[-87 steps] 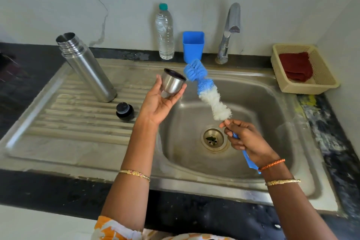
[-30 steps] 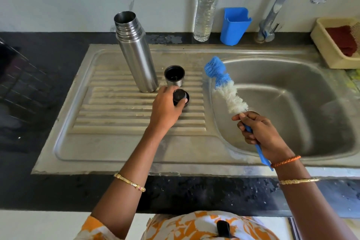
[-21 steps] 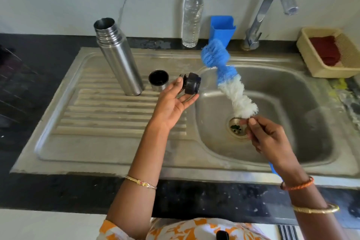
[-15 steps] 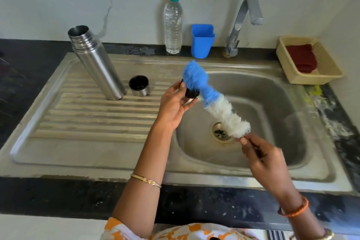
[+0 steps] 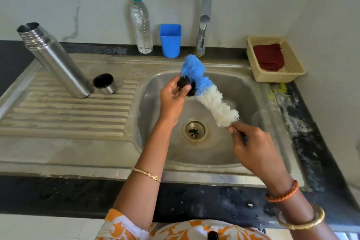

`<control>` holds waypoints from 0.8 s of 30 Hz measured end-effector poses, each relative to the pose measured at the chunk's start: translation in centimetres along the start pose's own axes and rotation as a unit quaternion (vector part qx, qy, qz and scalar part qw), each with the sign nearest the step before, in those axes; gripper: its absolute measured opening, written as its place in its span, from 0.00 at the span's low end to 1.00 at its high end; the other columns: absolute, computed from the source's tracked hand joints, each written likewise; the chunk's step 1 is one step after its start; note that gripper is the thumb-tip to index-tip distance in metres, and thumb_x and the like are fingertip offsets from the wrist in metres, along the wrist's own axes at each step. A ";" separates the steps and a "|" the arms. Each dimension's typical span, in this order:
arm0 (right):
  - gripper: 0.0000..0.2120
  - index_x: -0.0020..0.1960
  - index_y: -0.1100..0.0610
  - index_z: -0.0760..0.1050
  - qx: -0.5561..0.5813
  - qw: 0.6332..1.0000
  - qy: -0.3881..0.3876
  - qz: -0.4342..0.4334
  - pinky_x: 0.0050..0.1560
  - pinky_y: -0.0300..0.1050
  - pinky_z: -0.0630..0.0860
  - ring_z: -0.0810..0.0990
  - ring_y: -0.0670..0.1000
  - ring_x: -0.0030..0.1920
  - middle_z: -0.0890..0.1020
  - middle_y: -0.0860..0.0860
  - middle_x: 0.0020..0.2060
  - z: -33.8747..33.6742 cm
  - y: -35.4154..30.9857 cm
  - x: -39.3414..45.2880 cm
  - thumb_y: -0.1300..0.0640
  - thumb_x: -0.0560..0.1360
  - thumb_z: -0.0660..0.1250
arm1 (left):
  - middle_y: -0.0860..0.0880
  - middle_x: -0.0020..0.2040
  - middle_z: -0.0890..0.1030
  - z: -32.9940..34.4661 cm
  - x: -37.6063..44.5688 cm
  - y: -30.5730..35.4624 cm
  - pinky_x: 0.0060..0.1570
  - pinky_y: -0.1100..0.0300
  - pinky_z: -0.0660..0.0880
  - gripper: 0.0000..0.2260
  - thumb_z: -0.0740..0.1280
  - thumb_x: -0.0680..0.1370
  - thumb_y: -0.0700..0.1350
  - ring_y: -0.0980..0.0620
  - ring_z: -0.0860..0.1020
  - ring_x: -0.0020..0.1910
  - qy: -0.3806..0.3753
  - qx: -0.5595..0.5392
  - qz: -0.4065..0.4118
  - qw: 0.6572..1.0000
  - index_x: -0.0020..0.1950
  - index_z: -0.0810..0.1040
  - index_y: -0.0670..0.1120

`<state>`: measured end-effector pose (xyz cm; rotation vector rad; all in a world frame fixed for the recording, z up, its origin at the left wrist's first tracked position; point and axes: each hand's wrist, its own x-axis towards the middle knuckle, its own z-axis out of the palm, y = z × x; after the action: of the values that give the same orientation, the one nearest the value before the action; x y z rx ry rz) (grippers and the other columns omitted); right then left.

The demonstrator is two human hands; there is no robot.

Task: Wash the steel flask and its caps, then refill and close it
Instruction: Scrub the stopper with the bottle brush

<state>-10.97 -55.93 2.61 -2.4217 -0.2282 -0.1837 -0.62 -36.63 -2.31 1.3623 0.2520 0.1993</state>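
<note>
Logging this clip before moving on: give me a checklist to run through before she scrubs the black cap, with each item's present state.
1. Black cap gripped in left hand: ok.
2. Brush held by right hand at the handle: ok.
3. Blue bristles touching the cap: ok.
4. Work held over the sink basin: ok.
5. Tap running: not ok, no water visible.
6. Flask and steel cup parked on the drainboard, out of the way: ok.
</note>
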 end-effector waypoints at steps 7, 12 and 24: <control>0.10 0.38 0.66 0.77 0.014 0.999 -0.012 0.030 0.27 0.29 0.64 0.69 0.46 0.27 0.67 0.47 0.21 -1.0 1.4 1.8 0.65 0.76 0.63 | 0.54 0.53 0.80 2.8 0.1 -0.4 0.55 0.58 0.79 0.22 0.65 0.78 0.32 0.58 0.81 0.51 -0.014 -0.051 -0.025 0.998 0.72 0.68 0.39; 0.10 0.37 0.62 0.76 0.014 0.999 -0.041 0.013 0.29 0.36 0.66 0.70 0.53 0.28 0.69 0.49 0.22 0.0 1.2 2.7 0.63 0.77 0.63 | 0.42 0.61 0.80 2.3 1.8 0.0 0.49 0.55 0.82 0.18 0.65 0.79 0.35 0.48 0.81 0.54 0.071 -0.113 -0.047 0.990 0.69 0.72 0.38; 0.09 0.40 0.60 0.78 0.021 1.000 -0.007 0.021 0.32 0.45 0.71 0.71 0.50 0.25 0.70 0.47 0.24 1.3 1.0 3.4 0.62 0.77 0.63 | 0.41 0.63 0.78 2.6 2.6 0.2 0.48 0.54 0.82 0.16 0.66 0.79 0.35 0.46 0.80 0.56 0.094 -0.178 -0.049 0.978 0.66 0.72 0.37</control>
<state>-7.37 -55.40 1.68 -2.3841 -0.1860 -0.1411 2.62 -38.28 -1.82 0.9737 0.4208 0.2773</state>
